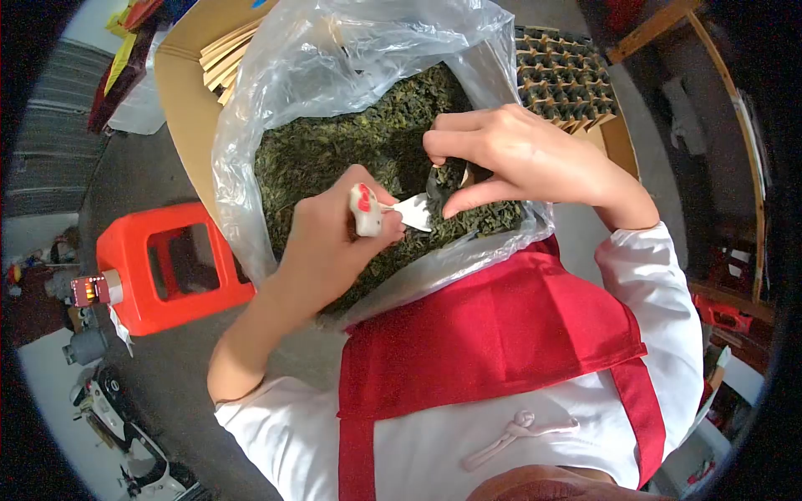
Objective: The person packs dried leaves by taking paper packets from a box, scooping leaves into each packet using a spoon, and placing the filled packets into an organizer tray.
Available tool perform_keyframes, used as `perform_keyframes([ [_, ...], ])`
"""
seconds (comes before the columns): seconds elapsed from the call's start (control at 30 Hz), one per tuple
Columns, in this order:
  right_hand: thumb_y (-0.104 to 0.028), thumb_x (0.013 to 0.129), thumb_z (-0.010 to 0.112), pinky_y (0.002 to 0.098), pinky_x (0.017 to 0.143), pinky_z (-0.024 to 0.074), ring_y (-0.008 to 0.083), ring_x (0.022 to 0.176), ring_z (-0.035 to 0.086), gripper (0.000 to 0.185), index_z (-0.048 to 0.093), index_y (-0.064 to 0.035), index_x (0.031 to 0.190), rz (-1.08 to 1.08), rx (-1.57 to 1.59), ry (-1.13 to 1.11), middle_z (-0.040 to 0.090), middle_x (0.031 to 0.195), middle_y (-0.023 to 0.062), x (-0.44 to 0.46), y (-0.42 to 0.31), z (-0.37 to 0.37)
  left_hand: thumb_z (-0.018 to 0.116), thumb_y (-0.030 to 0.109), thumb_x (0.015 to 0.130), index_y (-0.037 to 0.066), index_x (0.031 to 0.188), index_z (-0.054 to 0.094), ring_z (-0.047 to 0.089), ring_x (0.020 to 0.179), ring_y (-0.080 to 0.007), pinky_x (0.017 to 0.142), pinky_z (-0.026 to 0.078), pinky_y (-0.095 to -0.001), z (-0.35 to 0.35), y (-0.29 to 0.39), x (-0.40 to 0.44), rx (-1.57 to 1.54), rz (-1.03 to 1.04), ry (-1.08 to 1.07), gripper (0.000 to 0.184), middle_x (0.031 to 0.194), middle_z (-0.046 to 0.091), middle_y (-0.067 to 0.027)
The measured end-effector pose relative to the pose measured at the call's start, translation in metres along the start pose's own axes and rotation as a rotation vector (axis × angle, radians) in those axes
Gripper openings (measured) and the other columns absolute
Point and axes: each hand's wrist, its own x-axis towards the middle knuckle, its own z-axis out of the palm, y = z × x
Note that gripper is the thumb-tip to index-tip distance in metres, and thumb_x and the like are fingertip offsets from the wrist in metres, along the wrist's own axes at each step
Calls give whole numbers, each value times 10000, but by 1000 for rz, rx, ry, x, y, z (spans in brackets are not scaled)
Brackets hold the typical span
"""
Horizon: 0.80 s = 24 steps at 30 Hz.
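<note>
Closed round the handle of a small white scoop [414,214], my left hand [338,221] is over the dried green leaves [334,154]. The handle end is pale with a red bow-like figure. Some dark leaf bits lie on the scoop's blade, which meets a small packet [469,177] of dark leaves. My right hand [514,154] pinches that packet between thumb and fingers; a light brown edge shows, the rest is hidden. The leaves fill a clear plastic bag [276,63] inside a cardboard box [185,108].
Flat light-brown strips [227,54] are stacked at the box's upper left. Rows of small dark-filled packets [564,75] stand at the upper right. A red plastic jerrycan-like container [125,250] is on the floor at left. A wooden frame [735,92] stands at far right.
</note>
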Motion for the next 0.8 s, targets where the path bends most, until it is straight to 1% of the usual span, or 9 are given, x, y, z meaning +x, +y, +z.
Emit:
perform_keyframes([
  [0.03, -356, 770, 741, 472, 625, 471, 387, 775, 627, 481, 513, -2, 1002, 6, -23, 0, 581, 870, 150, 0, 0, 0, 713, 145, 856, 29, 918, 577, 684, 701, -137, 601, 501, -282, 0, -4, 1, -80, -11, 26, 189, 735, 655, -78],
  [0.07, -376, 761, 743, 470, 621, 472, 387, 772, 625, 495, 516, -2, 994, 8, -39, -3, 580, 862, 146, -1, 0, 0, 692, 122, 880, 7, 923, 579, 693, 764, -123, 655, 539, -265, -5, -2, -1, -127, -88, 9, 167, 789, 676, -77],
  [0.17, -433, 741, 744, 465, 608, 475, 383, 760, 621, 527, 525, -4, 955, 14, -74, -18, 577, 838, 135, -2, 0, 1, 668, 77, 893, -18, 922, 571, 692, 766, -147, 703, 574, -275, -15, 10, -12, -353, -170, 79, 139, 835, 675, -99],
  [0.2, -449, 739, 740, 463, 605, 476, 381, 753, 620, 530, 528, -4, 934, 17, -80, -26, 575, 830, 132, -2, -1, 1, 639, 25, 898, -37, 921, 560, 693, 770, -172, 723, 599, -292, -21, 12, -16, -359, -177, 89, 103, 869, 668, -125],
  [0.3, -481, 738, 730, 457, 597, 478, 376, 743, 616, 534, 532, -6, 877, 22, -116, -49, 571, 813, 127, -1, -2, 0, 629, -2, 893, -37, 922, 562, 692, 761, -170, 677, 597, -287, -34, 24, -30, -296, -184, 128, 81, 846, 667, -125],
  [0.43, -506, 746, 714, 455, 595, 477, 374, 739, 613, 540, 529, -5, 828, 15, -127, -56, 571, 806, 125, 1, -3, 0, 620, -32, 883, -52, 911, 562, 689, 718, -171, 642, 598, -282, -35, 39, -34, -298, 71, 235, 67, 855, 679, -154],
  [0.57, -453, 726, 744, 457, 610, 481, 376, 782, 619, 522, 519, -13, 895, 2, -106, -78, 570, 816, 122, -2, 0, 0, 653, -17, 874, -49, 932, 575, 703, 761, -171, 669, 596, -276, -25, 42, -24, -279, -28, 191, 102, 872, 688, -148],
  [0.6, -422, 726, 751, 458, 614, 483, 375, 794, 621, 508, 513, -16, 918, -19, -103, -94, 569, 823, 122, -4, 2, 0, 666, -1, 874, -45, 935, 581, 705, 770, -161, 674, 593, -269, -24, 40, -22, -293, -19, 183, 114, 843, 692, -129],
  [0.8, -251, 741, 753, 461, 627, 491, 363, 842, 631, 441, 492, -33, 1021, -13, -172, -77, 564, 866, 128, -6, 1, 9, 639, -3, 883, -46, 931, 569, 694, 727, -179, 650, 600, -290, -21, 45, -19, -141, 49, 178, 95, 870, 689, -169],
])
